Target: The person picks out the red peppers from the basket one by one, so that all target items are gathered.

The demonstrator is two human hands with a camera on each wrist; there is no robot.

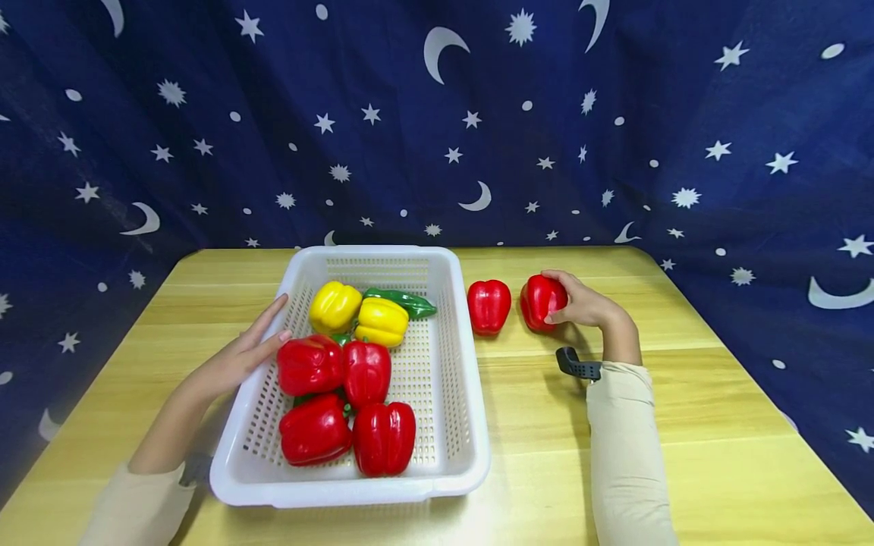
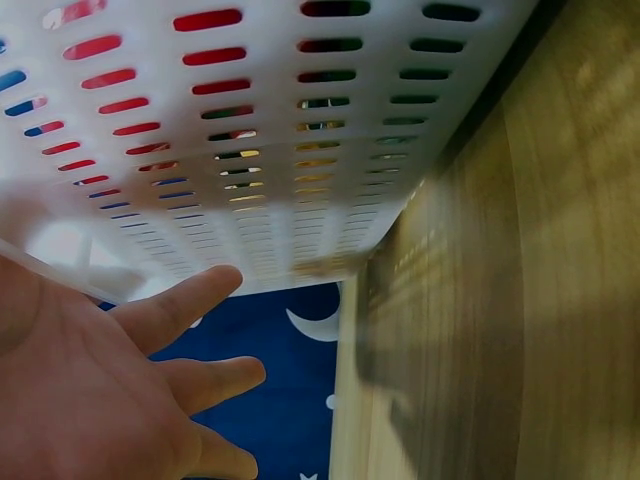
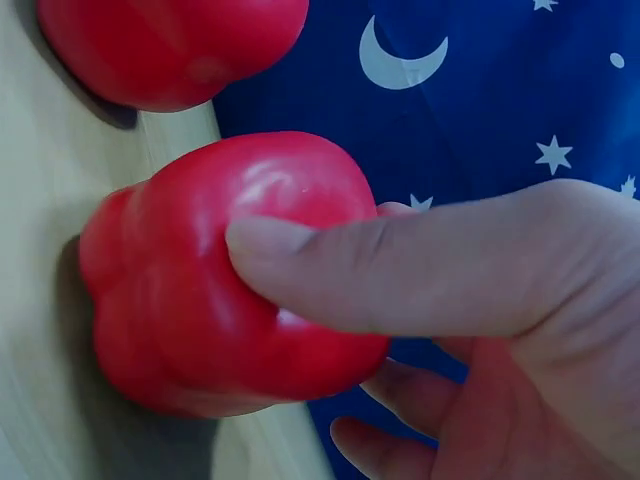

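Observation:
My right hand (image 1: 589, 305) grips a red bell pepper (image 1: 544, 302) at the right of the table, the thumb pressed on its side in the right wrist view. A second red bell pepper (image 1: 488, 307) stands just left of it, by the basket. At the left rim of the white plastic basket (image 1: 471, 409) rests my left hand (image 1: 235, 362); its fingers (image 2: 185, 305) stretch out straight along the outer wall. Inside lie several red bell peppers (image 1: 385, 438), two yellow bell peppers (image 1: 381, 321) and a long green pepper (image 1: 403, 301). Other green bits are mostly hidden beneath the red ones.
The basket stands on a light wooden table (image 1: 546, 470), left of its middle. Behind the table hangs a dark blue cloth (image 1: 396, 159) with white moons and stars. A black strap (image 1: 577, 365) sits at the right wrist.

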